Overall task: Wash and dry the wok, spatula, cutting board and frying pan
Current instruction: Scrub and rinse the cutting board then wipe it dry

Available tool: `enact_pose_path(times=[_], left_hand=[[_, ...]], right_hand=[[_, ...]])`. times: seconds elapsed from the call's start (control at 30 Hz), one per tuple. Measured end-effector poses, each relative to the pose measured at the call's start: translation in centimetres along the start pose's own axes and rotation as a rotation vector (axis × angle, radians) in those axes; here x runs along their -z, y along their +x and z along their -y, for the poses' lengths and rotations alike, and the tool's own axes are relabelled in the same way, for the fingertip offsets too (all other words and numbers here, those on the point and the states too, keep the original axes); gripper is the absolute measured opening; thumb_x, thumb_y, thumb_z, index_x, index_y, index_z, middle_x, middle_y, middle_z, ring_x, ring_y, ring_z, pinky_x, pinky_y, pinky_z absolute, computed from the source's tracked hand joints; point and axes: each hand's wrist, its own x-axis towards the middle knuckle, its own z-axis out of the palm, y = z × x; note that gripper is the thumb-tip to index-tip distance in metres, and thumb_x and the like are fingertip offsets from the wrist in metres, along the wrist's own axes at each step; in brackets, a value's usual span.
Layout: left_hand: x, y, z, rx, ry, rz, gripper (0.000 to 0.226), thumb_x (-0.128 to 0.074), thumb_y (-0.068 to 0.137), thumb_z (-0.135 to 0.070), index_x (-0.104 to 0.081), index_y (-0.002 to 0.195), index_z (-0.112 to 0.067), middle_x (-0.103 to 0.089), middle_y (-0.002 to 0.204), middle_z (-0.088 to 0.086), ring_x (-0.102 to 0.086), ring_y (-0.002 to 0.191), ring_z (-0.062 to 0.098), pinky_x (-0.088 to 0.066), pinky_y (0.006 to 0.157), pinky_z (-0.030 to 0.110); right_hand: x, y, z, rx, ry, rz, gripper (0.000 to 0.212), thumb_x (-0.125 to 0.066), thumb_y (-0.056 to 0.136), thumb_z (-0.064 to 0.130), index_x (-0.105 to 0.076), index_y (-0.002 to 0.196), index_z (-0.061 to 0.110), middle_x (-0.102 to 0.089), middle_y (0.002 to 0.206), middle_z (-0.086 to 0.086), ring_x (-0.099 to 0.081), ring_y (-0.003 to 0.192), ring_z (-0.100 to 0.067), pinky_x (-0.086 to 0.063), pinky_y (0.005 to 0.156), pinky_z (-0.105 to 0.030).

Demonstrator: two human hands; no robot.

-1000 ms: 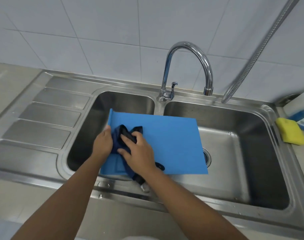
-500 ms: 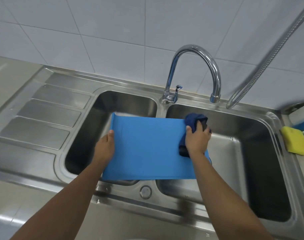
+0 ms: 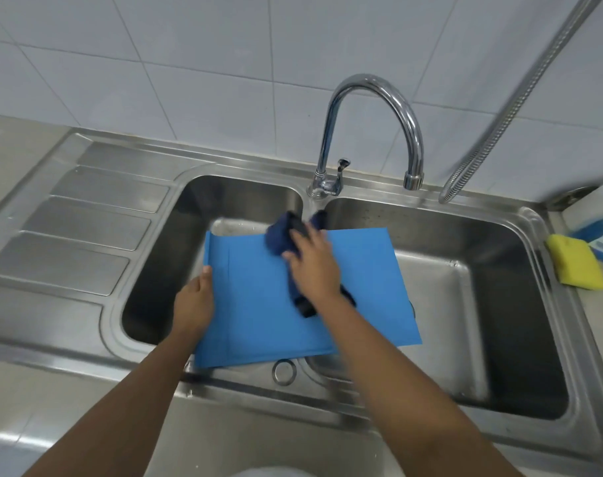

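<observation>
A blue cutting board (image 3: 258, 304) lies across the divider of the double steel sink (image 3: 547, 242). My left hand (image 3: 194, 304) holds its left edge, thumb on top. My right hand (image 3: 313, 266) presses a dark blue cloth (image 3: 281, 237) onto the board's far middle part; the cloth bunches ahead of my fingers and a tail of it sticks out below my wrist. The wok, spatula and frying pan are out of sight.
A curved chrome tap (image 3: 372, 132) rises behind the divider, with no water running. A metal hose (image 3: 520, 94) hangs at the right. A yellow sponge (image 3: 577, 266) lies on the right counter beside a blue-and-white package (image 3: 602, 235). The ribbed drainboard (image 3: 79, 228) is to the left.
My right hand swept the cloth from the board's left side to its far right corner, then back to the far middle. The left hand kept its hold on the left edge.
</observation>
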Motion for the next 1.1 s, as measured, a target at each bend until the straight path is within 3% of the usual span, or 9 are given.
enact_pose_path(times=[0.07,0.17,0.27,0.43,0.5,0.67,0.8,0.97,1.1], left_hand=[[-0.1,0.0,0.2,0.020,-0.020,0.014,0.070,-0.024,0.099,-0.061,-0.064,0.098,-0.004,-0.066,0.100,0.018,-0.061,0.094,0.035,-0.049,0.088,0.048],[-0.2,0.2,0.4,0.039,-0.030,0.017,0.071,-0.023,0.098,-0.062,-0.064,0.106,-0.005,-0.065,0.106,0.018,-0.060,0.099,0.035,-0.048,0.092,0.048],[-0.4,0.4,0.1,0.046,-0.033,0.024,0.071,-0.023,0.099,-0.060,-0.063,0.111,-0.003,-0.063,0.113,0.020,-0.058,0.105,0.037,-0.046,0.094,0.046],[-0.6,0.4,-0.5,0.040,0.023,0.023,0.072,-0.021,0.100,-0.057,-0.061,0.117,0.000,-0.060,0.121,0.026,-0.055,0.113,0.040,-0.043,0.097,0.046],[-0.5,0.5,-0.9,0.021,0.034,0.027,0.070,-0.021,0.101,-0.055,-0.060,0.119,0.000,-0.059,0.123,0.026,-0.054,0.115,0.041,-0.043,0.099,0.047],[-0.3,0.5,-1.0,-0.025,0.051,0.027,0.069,-0.022,0.102,-0.054,-0.062,0.113,0.001,-0.061,0.118,0.028,-0.057,0.108,0.043,-0.045,0.098,0.051],[-0.1,0.0,-0.9,-0.014,0.038,0.030,0.068,-0.023,0.102,-0.052,-0.062,0.114,0.002,-0.061,0.118,0.028,-0.056,0.108,0.042,-0.045,0.096,0.047],[-0.2,-0.5,-1.1,0.021,-0.018,0.033,0.064,-0.024,0.102,-0.052,-0.062,0.110,0.000,-0.061,0.106,0.020,-0.058,0.103,0.038,-0.046,0.090,0.044],[-0.3,-0.6,-1.3,0.028,-0.016,0.035,0.064,-0.022,0.102,-0.052,-0.061,0.104,-0.002,-0.061,0.103,0.020,-0.059,0.100,0.037,-0.046,0.088,0.044]], right_hand=[[3.4,1.5,-4.8,-0.191,0.006,-0.113,0.049,-0.058,0.093,0.033,-0.049,0.139,0.021,-0.030,0.156,-0.005,-0.027,0.142,-0.031,-0.033,0.111,-0.045],[8.4,0.5,-10.3,-0.457,0.004,-0.230,0.047,-0.053,0.096,0.033,-0.046,0.141,0.021,-0.032,0.152,-0.007,-0.044,0.130,-0.034,-0.042,0.099,-0.043],[9.5,-3.3,-11.0,-0.561,-0.037,-0.302,0.044,-0.050,0.098,0.029,-0.045,0.141,0.018,-0.040,0.146,-0.010,-0.052,0.118,-0.038,-0.046,0.089,-0.042],[5.3,-10.6,-6.1,-0.355,-0.053,-0.322,0.049,-0.057,0.093,0.019,-0.044,0.140,0.023,-0.038,0.147,-0.002,-0.039,0.134,-0.028,-0.051,0.093,-0.047],[3.0,-12.2,-2.5,-0.291,-0.022,-0.205,0.052,-0.057,0.092,0.022,-0.042,0.142,0.027,-0.032,0.151,0.000,-0.031,0.140,-0.027,-0.049,0.096,-0.048],[-1.3,-12.4,4.5,0.106,0.010,0.113,0.053,-0.058,0.092,0.032,-0.043,0.142,0.028,-0.027,0.157,0.001,-0.018,0.147,-0.027,-0.037,0.108,-0.044],[0.1,-9.7,1.1,0.093,0.039,0.070,0.050,-0.060,0.091,0.026,-0.049,0.140,0.027,-0.030,0.156,0.000,-0.026,0.143,-0.029,-0.038,0.108,-0.044],[6.9,-8.4,-8.1,-0.235,0.024,-0.199,0.047,-0.060,0.091,0.021,-0.051,0.137,0.021,-0.035,0.151,-0.002,-0.038,0.136,-0.026,-0.038,0.105,-0.038],[9.5,-13.0,-10.4,-0.505,0.031,-0.382,0.048,-0.056,0.095,0.020,-0.045,0.141,0.018,-0.043,0.145,-0.006,-0.053,0.119,-0.033,-0.046,0.088,-0.038]])
